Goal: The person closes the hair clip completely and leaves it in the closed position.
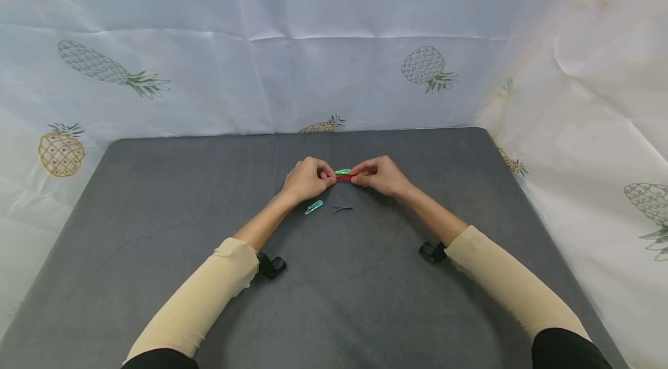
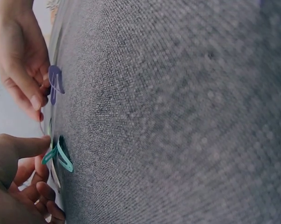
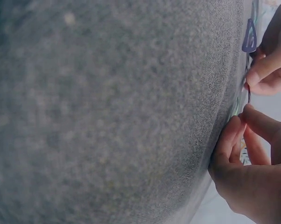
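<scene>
A slim red hair clip point(image 1: 344, 177) spans the gap between both hands near the far part of the table. My left hand point(image 1: 308, 178) pinches its left end between thumb and fingers, and my right hand point(image 1: 382, 176) pinches the right end. The fingertips cover both ends. Just behind it lies a bright green hair clip point(image 1: 342, 172), partly hidden by the fingers. Nearer to me, a teal snap hair clip point(image 1: 314, 206) lies below the left hand. A purple snap hair clip point(image 1: 342, 208) sits to its right, its triangular shape plain in the right wrist view point(image 3: 249, 37).
Grey cloth covers the table point(image 1: 334, 299), whose far edge meets a white curtain point(image 1: 323, 79) printed with pineapples. Another white sheet point(image 1: 600, 125) hangs along the right side. Black straps point(image 1: 271, 266) sit at the forearms by the cream sleeves point(image 1: 198, 299).
</scene>
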`<action>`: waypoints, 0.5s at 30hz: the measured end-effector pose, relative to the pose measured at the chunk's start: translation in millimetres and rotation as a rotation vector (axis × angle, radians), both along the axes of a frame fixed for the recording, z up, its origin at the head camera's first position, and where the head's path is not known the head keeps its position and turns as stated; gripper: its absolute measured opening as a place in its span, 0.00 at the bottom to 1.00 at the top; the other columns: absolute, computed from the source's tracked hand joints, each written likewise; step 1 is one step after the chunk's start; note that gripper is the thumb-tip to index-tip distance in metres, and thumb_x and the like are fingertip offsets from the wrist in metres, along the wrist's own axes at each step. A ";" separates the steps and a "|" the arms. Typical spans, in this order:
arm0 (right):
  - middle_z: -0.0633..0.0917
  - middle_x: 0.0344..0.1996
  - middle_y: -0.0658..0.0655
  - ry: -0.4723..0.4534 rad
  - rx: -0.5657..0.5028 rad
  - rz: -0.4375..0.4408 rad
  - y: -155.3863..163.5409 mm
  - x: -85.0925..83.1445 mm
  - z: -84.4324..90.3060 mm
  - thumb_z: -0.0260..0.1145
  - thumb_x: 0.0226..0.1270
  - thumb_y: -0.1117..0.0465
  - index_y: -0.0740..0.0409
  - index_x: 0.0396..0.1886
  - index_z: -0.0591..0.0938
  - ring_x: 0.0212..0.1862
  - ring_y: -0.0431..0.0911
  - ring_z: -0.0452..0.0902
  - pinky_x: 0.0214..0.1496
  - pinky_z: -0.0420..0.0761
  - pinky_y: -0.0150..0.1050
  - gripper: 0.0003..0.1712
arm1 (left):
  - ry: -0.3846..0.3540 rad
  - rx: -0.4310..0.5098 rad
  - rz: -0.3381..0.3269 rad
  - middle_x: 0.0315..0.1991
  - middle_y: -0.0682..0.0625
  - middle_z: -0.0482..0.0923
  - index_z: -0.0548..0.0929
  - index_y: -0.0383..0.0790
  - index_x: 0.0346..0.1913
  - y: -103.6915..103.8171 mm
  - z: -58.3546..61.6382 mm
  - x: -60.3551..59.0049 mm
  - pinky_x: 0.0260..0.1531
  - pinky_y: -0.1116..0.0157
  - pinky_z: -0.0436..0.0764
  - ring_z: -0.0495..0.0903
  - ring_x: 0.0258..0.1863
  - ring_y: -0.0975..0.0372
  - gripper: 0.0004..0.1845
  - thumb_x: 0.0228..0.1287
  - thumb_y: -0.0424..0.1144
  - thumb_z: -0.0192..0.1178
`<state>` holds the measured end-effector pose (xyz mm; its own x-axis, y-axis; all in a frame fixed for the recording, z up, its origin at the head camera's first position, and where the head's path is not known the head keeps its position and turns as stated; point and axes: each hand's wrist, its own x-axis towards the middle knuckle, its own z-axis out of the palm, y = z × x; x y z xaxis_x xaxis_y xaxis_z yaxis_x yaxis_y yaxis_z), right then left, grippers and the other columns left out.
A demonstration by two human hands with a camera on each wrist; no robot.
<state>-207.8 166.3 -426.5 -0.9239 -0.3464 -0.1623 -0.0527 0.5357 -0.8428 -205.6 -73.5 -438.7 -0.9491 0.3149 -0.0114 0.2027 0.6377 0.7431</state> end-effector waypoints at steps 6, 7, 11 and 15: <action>0.94 0.44 0.64 -0.002 0.007 0.010 -0.9 -0.7 0.2 0.73 0.76 0.62 0.62 0.55 0.91 0.38 0.41 0.87 0.44 0.84 0.32 0.13 | -0.027 -0.014 0.005 0.27 0.54 0.81 0.94 0.44 0.40 1.7 7.3 4.3 0.25 0.65 0.64 0.71 0.23 0.64 0.05 0.73 0.38 0.69; 0.94 0.44 0.64 -0.003 0.009 0.012 -0.9 -0.6 0.4 0.73 0.76 0.62 0.62 0.56 0.91 0.39 0.40 0.87 0.45 0.84 0.32 0.13 | -0.028 -0.019 0.005 0.28 0.54 0.81 0.94 0.44 0.41 1.9 7.8 4.5 0.25 0.65 0.64 0.71 0.23 0.64 0.05 0.74 0.38 0.69; 0.94 0.44 0.64 -0.011 0.011 0.014 -0.9 -0.1 1.5 0.72 0.76 0.62 0.62 0.56 0.91 0.40 0.41 0.87 0.46 0.85 0.33 0.13 | -0.030 -0.037 0.007 0.28 0.55 0.80 0.94 0.45 0.42 2.4 8.1 4.6 0.25 0.66 0.63 0.70 0.23 0.65 0.05 0.74 0.39 0.69; 0.94 0.44 0.64 -0.017 0.013 0.007 -0.6 0.1 1.9 0.72 0.76 0.63 0.62 0.55 0.91 0.39 0.41 0.86 0.45 0.84 0.33 0.13 | -0.028 -0.044 0.010 0.28 0.55 0.80 0.94 0.45 0.42 3.0 8.0 5.0 0.25 0.66 0.63 0.70 0.23 0.65 0.05 0.74 0.39 0.69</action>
<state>-207.7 165.7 -424.6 -0.9186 -0.3503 -0.1827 -0.0418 0.5460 -0.8368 -200.6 -70.6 -430.7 -0.9512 0.3043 -0.0518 0.1756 0.6715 0.7199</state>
